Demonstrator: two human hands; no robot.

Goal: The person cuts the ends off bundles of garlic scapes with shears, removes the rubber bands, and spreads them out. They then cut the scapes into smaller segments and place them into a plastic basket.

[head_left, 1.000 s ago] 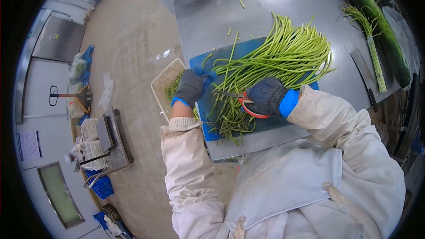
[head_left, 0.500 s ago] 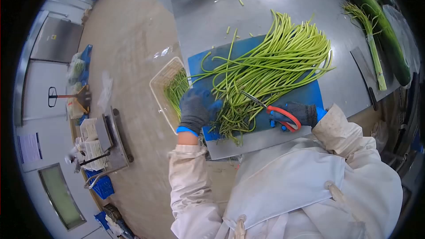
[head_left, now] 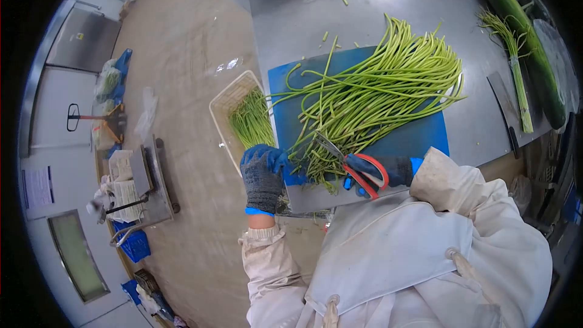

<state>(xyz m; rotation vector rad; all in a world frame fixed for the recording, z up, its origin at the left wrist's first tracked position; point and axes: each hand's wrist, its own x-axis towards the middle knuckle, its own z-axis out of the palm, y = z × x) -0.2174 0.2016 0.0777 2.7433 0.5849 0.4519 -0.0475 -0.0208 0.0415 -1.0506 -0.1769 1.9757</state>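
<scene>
A large heap of long green stems [head_left: 388,85] lies across a blue cutting board [head_left: 419,136] on the metal table. My right hand [head_left: 388,171], in a dark glove, holds red-handled scissors [head_left: 375,177]; their blades are parted and point at the lower left of the heap. At the board's left edge is my left hand [head_left: 264,173], gloved in grey and blue, its fingers curled beside the stem ends. Whatever those fingers hold, if anything, is hidden.
Left of the board, a cream basket [head_left: 218,109] holds cut green stems. A knife [head_left: 505,112], a tied bundle of stems [head_left: 516,79] and a big green gourd [head_left: 528,48] lie on the table [head_left: 303,9] at right. A cart [head_left: 159,191] stands on the floor.
My left hand has drawn down and back from over the stem ends to the board's edge. The scissors have shifted left and their handles are spread wider. The whole view has shifted slightly.
</scene>
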